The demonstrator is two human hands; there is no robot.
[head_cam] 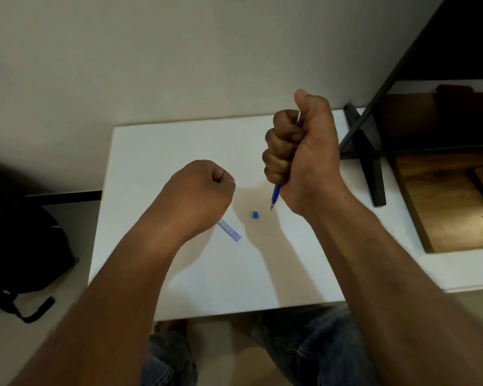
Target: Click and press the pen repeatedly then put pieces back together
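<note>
The right hand wraps its fingers round a blue pen. The left hand grips a clear tube; its writing is too blurry to read.

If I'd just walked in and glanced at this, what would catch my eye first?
Probably the right hand, raised over the white table in a fist around a blue pen, tip pointing down. The left hand is curled at the table's middle, with a clear blue pen barrel showing beside its wrist. A small blue cap lies between them.
</note>
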